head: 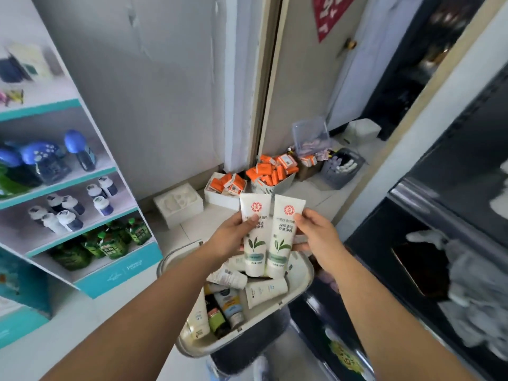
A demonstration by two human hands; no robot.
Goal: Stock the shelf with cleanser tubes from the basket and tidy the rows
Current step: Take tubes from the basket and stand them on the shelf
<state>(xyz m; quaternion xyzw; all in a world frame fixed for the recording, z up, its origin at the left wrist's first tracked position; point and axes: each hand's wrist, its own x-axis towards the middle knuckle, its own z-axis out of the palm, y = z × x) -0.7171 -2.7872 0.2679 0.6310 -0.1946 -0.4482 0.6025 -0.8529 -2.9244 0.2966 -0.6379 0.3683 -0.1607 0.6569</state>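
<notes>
I hold two white cleanser tubes upright and side by side above the basket (pixel 303 284). Each has a red round logo and a green leaf print. My left hand (pixel 233 237) grips the left cleanser tube (pixel 254 243). My right hand (pixel 316 235) grips the right cleanser tube (pixel 283 243). The white basket below holds several more tubes lying loose, among them white tubes (pixel 265 292) and darker ones (pixel 228 306). The shelf (pixel 82 180) with teal edges stands at the left.
The shelf carries blue-capped bottles (pixel 68 207), blue sprayers (pixel 44 158) and green pouches (pixel 110 240). On the floor ahead are orange boxes (pixel 272 171), a white foam tray (pixel 178 204) and a grey basket (pixel 341 169). A dark cabinet (pixel 439 243) fills the right.
</notes>
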